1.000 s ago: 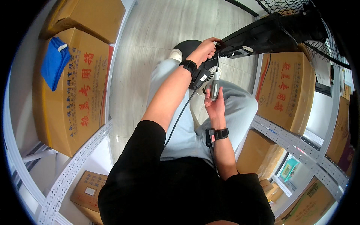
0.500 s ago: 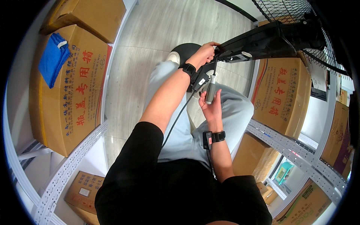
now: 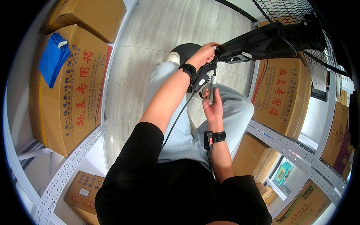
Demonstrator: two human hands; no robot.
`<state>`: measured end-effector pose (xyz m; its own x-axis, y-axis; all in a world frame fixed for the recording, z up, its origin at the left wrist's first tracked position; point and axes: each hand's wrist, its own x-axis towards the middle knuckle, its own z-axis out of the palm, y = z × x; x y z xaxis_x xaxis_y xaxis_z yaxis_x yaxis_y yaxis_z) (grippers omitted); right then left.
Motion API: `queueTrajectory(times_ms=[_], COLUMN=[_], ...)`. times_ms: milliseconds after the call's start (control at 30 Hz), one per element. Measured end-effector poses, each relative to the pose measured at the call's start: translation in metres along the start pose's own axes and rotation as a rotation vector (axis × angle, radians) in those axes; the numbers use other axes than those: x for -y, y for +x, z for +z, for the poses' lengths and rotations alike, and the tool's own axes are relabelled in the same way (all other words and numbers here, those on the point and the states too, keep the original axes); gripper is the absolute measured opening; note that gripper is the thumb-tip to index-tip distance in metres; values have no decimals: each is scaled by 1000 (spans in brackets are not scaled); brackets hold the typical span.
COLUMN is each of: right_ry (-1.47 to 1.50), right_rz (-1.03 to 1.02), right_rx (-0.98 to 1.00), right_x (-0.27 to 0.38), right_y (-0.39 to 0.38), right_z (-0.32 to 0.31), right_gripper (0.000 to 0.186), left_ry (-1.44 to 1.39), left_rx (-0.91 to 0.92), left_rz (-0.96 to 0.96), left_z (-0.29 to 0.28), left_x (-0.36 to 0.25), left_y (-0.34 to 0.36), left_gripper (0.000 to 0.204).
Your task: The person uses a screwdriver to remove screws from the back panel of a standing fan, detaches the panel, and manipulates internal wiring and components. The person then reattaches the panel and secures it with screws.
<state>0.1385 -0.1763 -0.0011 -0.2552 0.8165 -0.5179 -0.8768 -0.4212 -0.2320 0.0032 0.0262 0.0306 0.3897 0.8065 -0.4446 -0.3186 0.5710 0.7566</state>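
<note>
A black fan with a long housing slants from the upper right toward the middle. My left hand is closed at its lower end, fingers curled against the housing; what exactly the fingertips grip is partly hidden. Just below it, a screwdriver with a grey handle points upward, its dark shaft reaching the underside of the housing. The tip cannot be made out. My right hand closes its thumb and fingers around the handle from below. The fan's round black base lies partly behind my left hand and wrist.
Cardboard boxes stand on metal shelves to both sides, one left box carrying a blue cloth. A right-hand box sits below the fan. The fan's wire grille fills the upper right. Cables run from both wrist devices.
My right hand's fingers, spread around the screwdriver handle before, have closed in on it, and the handle has turned slightly. My left hand and the fan remain in place.
</note>
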Motion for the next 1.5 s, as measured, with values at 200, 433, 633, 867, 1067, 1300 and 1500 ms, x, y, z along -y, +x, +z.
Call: queueTrajectory(times_ms=[200,433,633,867,1067,1300,1500], right_ry=[-3,1,-113,-166,-22,-141,-146], right_rz=[-31,-15,-5,-57,17,-22,6], right_rx=[-120,-52,-70,-97,-87,-146,-103], right_x=[-13,-4,-11,-5,-10,-7,-12], right_y=[-12,1,-4,-4,-4,-6,-6], right_z=[31,4,17,16,18,26,29], right_gripper=[32,42,41,40,33,37,41], left_ry=[3,-10,1,-7,-12,-18,-18], left_rx=[20,18,14,13,2,23,-3], left_rz=[16,12,-3,4,15,16,15], left_z=[-2,-1,-1,-3,-2,-4,-1], left_x=[2,3,2,4,4,6,6], left_y=[2,4,4,6,5,6,6], left_gripper=[43,44,44,43,43,42,42])
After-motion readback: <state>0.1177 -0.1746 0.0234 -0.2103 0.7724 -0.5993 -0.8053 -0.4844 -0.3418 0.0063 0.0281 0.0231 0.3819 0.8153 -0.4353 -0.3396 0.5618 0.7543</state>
